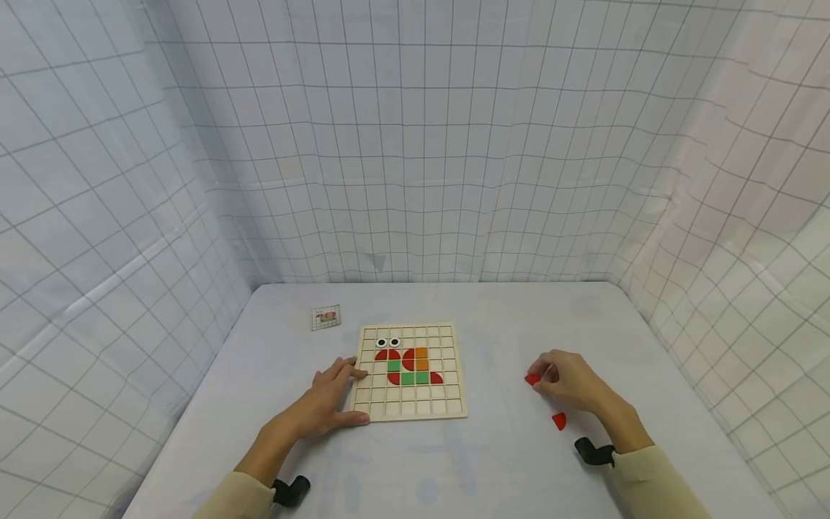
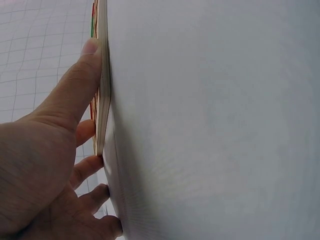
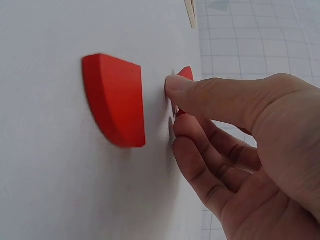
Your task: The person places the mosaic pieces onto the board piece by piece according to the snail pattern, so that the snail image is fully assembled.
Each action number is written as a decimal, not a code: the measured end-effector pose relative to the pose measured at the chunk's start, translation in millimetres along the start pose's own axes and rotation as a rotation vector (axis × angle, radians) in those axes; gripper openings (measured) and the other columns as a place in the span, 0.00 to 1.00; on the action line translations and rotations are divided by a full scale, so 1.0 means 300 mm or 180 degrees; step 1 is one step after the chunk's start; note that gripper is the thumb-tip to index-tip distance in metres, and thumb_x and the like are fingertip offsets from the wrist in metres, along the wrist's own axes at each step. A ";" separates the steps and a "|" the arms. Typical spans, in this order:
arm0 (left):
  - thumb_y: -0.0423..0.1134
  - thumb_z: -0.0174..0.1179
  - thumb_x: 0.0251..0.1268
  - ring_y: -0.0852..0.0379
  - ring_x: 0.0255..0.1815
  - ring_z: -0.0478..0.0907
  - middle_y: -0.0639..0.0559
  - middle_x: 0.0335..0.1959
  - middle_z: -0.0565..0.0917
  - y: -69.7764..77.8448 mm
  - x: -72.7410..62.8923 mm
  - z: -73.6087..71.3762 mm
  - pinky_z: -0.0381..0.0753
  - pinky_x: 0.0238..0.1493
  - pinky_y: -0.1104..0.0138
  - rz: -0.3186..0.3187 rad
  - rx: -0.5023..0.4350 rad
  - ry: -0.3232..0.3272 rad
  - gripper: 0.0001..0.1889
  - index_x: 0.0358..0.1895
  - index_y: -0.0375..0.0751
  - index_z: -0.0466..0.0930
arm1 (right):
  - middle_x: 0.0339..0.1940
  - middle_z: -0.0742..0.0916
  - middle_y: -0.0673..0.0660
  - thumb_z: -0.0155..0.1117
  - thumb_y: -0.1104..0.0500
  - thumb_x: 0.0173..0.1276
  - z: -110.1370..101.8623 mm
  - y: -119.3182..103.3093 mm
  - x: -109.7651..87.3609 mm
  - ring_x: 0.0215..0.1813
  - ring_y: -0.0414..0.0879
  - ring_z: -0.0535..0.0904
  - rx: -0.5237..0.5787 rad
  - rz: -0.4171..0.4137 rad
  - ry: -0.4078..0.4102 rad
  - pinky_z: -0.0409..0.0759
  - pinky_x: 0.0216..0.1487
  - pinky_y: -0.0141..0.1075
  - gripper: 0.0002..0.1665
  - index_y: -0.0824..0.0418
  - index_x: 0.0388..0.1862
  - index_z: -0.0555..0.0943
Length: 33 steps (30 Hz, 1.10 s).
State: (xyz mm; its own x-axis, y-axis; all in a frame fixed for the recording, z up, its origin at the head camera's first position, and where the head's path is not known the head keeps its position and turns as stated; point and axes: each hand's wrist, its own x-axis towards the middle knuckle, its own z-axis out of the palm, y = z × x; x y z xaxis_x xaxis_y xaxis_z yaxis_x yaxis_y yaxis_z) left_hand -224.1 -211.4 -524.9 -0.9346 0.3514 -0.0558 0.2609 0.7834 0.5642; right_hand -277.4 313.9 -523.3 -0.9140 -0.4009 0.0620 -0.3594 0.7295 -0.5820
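Observation:
A wooden grid board (image 1: 447, 412) lies on the table with colored tiles set in its squares: red quarter circles (image 1: 436, 378), green squares (image 1: 408, 378), orange squares (image 1: 421, 353) and two eye tiles (image 1: 387, 342). My left hand (image 1: 322, 404) rests at the board's left side, thumb on the near left corner and fingers spread along the edge. To the right of the board, my right hand (image 1: 572, 382) pinches a red quarter-circle tile (image 1: 532, 379) between thumb and fingers, low over the table. The fingers partly hide that tile in the right wrist view.
Another red quarter-circle tile (image 1: 559, 421) lies flat on the table (image 1: 499, 461), just nearer than the right hand. A small picture card (image 1: 326, 317) with a colored figure on a grid sits beyond the board's left corner. Grid-patterned white curtains (image 1: 415, 158) enclose the back and sides.

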 end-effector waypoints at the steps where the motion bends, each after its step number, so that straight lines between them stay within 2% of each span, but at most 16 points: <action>1: 0.56 0.85 0.69 0.19 0.97 0.52 0.31 0.93 0.63 0.000 0.000 0.000 0.48 0.88 0.13 -0.0002 -0.0003 0.0000 0.42 0.78 0.45 0.76 | 0.42 0.92 0.47 0.84 0.66 0.72 0.000 -0.001 0.001 0.42 0.37 0.83 0.0008 0.0013 0.0006 0.84 0.44 0.31 0.11 0.54 0.48 0.92; 10: 0.56 0.86 0.68 0.18 0.97 0.52 0.31 0.94 0.63 -0.003 0.000 0.000 0.48 0.88 0.14 -0.0018 -0.0005 -0.0002 0.42 0.79 0.45 0.75 | 0.39 0.91 0.45 0.84 0.67 0.72 -0.002 -0.009 0.008 0.40 0.36 0.83 0.0071 -0.0008 -0.0029 0.85 0.44 0.29 0.12 0.55 0.46 0.90; 22: 0.57 0.85 0.69 0.18 0.97 0.51 0.31 0.94 0.63 -0.001 -0.004 -0.003 0.47 0.88 0.13 -0.0010 -0.0001 -0.0007 0.42 0.79 0.46 0.75 | 0.41 0.93 0.45 0.82 0.67 0.76 0.003 -0.020 0.014 0.43 0.34 0.86 0.0088 -0.0104 0.0001 0.88 0.48 0.30 0.10 0.54 0.44 0.88; 33: 0.55 0.85 0.70 0.17 0.96 0.51 0.31 0.94 0.63 0.005 -0.006 -0.004 0.48 0.87 0.13 0.0022 -0.0020 0.0004 0.42 0.79 0.44 0.75 | 0.42 0.95 0.47 0.82 0.66 0.76 0.014 -0.034 0.017 0.44 0.37 0.90 0.0144 -0.0122 0.0042 0.89 0.47 0.31 0.09 0.55 0.44 0.88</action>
State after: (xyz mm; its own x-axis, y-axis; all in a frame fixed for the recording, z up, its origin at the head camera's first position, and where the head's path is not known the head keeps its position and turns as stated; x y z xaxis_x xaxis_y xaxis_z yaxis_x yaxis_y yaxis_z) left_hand -222.4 -211.5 -522.9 -0.9331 0.3561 -0.0507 0.2659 0.7777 0.5696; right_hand -277.7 302.1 -520.6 -0.9022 -0.4205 0.0954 -0.3856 0.6878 -0.6150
